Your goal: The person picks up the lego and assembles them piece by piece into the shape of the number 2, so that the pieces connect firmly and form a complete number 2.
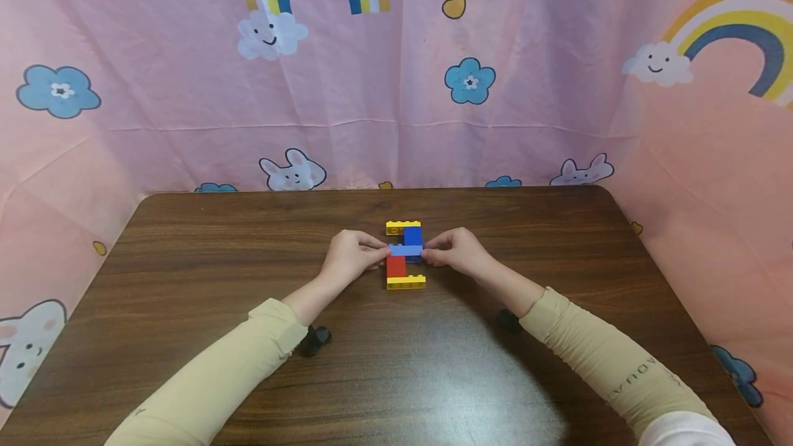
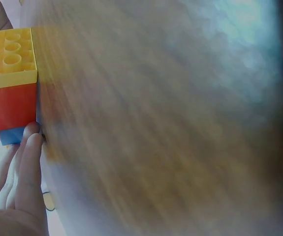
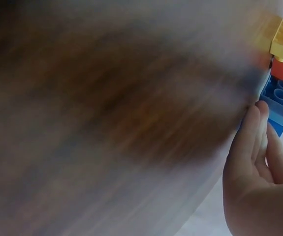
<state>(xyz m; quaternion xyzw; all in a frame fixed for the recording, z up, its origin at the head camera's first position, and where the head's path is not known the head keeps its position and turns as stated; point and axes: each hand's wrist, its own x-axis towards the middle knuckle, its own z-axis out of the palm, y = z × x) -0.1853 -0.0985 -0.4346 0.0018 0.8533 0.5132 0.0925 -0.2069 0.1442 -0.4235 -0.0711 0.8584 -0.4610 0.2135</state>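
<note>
In the head view, a small figure of joined toy building bricks sits at the middle of the table. A light blue brick (image 1: 405, 250) crosses its centre. Dark blue (image 1: 413, 235) shows behind it, topped at the far end by a yellow brick (image 1: 394, 228). Nearer me, a red brick (image 1: 396, 267) meets another yellow brick (image 1: 405, 283). My left hand (image 1: 347, 258) pinches the light blue brick's left end between thumb and fingers. At the opposite end, my right hand (image 1: 461, 253) pinches too. The left wrist view shows hollow tubes in the near yellow brick (image 2: 13, 56).
The brown wooden table (image 1: 248, 212) has rounded far corners. A pink printed curtain (image 1: 372, 88) rises along its back and sides. Below the left wrist there is a small black object (image 1: 314, 341), and another (image 1: 509, 321) by the right wrist.
</note>
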